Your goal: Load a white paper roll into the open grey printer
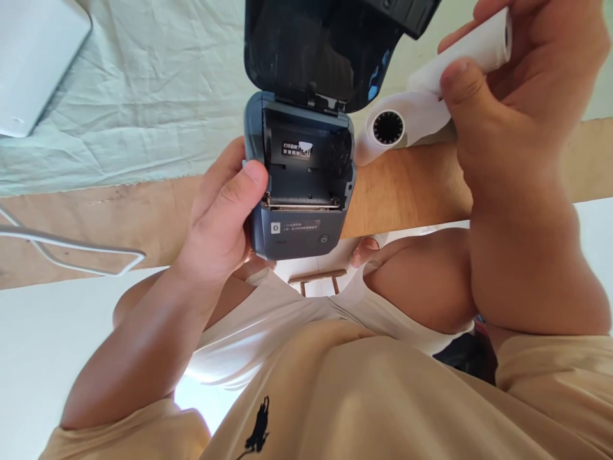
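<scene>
Slate-blue printer (pixel 301 191) is held at the desk (pixel 407 191) edge. Left hand (pixel 220 223) fingers wrap its 9 o'clock side to steady it; lid (pixel 316 45) is tipped back, bay exposed. Right hand (pixel 502 128), at 2 o'clock, pinches a paper roll (pixel 483 45). Second roll (pixel 387 128) lies at 3 o'clock.

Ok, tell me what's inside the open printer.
No roll sits in the printer: a dark bay, a small label on its back wall, a metal strip along the front. The left hand covers one side of the casing.
</scene>
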The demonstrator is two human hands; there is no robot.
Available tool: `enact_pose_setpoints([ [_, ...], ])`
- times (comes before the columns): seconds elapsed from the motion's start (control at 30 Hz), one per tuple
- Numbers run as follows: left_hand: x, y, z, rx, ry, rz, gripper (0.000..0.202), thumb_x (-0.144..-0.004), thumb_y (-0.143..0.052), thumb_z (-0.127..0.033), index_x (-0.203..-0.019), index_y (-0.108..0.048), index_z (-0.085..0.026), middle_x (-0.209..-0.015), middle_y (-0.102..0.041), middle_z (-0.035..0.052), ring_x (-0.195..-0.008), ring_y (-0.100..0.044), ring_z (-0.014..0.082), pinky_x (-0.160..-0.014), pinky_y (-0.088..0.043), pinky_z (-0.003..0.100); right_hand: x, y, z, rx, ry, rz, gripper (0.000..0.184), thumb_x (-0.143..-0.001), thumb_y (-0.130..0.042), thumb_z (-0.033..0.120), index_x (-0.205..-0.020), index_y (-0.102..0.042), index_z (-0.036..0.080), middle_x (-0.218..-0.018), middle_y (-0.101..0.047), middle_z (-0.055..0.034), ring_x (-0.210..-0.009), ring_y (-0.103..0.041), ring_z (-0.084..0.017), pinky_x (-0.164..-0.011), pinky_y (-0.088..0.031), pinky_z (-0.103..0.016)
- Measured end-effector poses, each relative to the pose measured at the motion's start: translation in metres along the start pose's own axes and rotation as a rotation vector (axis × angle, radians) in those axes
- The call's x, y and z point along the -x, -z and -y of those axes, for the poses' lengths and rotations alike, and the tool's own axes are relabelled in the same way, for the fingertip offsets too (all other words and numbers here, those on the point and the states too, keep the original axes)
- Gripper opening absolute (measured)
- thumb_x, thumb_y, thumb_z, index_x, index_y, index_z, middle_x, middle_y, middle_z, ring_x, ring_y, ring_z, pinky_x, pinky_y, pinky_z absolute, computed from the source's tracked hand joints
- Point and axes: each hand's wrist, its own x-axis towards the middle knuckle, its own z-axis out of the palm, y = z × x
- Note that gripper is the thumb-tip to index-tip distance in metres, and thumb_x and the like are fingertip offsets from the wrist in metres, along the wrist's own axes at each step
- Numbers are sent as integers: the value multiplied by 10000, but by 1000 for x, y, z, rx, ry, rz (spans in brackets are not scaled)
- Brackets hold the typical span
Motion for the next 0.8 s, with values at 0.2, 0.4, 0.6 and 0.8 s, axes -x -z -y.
enact_pose_setpoints([
  [0.2, -1, -4, -4, -103, 63, -112, 1001, -872, -904, -954, -1373, -815, -92, -933, -901, 171, -485, -749, 316, -396, -458, 404, -6, 14, -20, 76, 53, 98, 471, -916, -647, 127, -1371, -749, 191, -1277, -829, 10, -1064, -745, -83, -830, -390, -253],
  [0.4, 0, -5, -2, -105, 28, -74, 950, -929, -857, -951, -1348, -834, -100, -943, -912, 169, -489, -769, 313, -424, -518, 412, -3, 14, -21, 86, 151, 95, 644, -924, -657, 43, -1486, -741, 346, -1242, -720, 84, -1192, -792, -48, -892, -396, -229],
  [0.6, 1, -8, -2, -90, 23, -90, 975, -910, -872, -960, -1358, -829, -96, -956, -913, 171, -473, -760, 327, -402, -513, 433, 2, 13, -11, 319, 111, 240, 788, -881, -718, 109, -1637, -648, 320, -1258, -827, 31, -1209, -828, -190, -1060, -574, -344],
  [0.8, -1, -4, -2, -94, -2, -38, 908, -967, -832, -932, -1350, -853, -109, -934, -908, 162, -471, -750, 306, -412, -527, 418, 8, 12, 13, 300, 201, 94, 425, -1060, -646, 377, -1381, -830, 169, -1386, -825, -115, -1204, -812, -273, -1009, -617, -436],
])
